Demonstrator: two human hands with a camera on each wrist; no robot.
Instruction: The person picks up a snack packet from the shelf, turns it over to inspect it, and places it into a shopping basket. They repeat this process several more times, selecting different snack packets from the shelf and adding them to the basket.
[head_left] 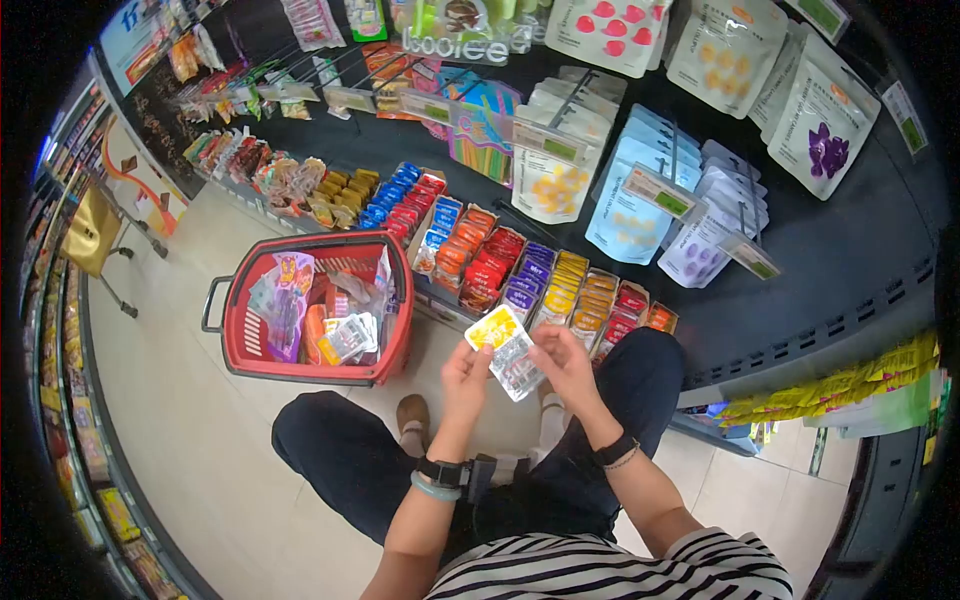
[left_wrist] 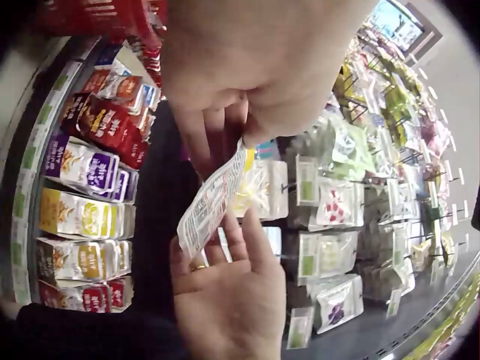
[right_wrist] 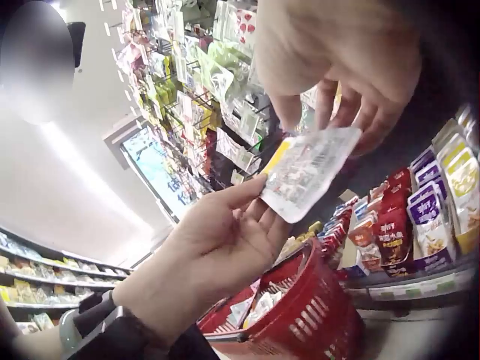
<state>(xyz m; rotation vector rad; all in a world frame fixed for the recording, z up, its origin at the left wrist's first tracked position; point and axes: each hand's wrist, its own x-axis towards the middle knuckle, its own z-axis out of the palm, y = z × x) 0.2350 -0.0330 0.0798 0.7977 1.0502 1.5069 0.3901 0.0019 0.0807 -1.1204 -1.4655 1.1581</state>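
Observation:
A flat snack packet [head_left: 505,350], yellow at one end and printed silver-white on the rest, is held up between both hands over the person's knees. The left hand [head_left: 467,368] pinches its left edge, thumb on the printed face, as the right wrist view also shows. On the opposite edge, the right hand [head_left: 565,365] grips it with the thumb in front and fingers behind. Fine print covers the side of the packet [left_wrist: 214,199] seen in the left wrist view. Close in front stands a row of boxed small snack packs [head_left: 487,268] in orange, red, purple and yellow.
A red shopping basket [head_left: 395,345] with several packaged snacks inside stands on the floor at the left. Hanging pouches [head_left: 640,185] fill the dark rack ahead, their price tags jutting out. Behind the basket is a gold bag [head_left: 90,228] on a wheeled frame, beside another shelf.

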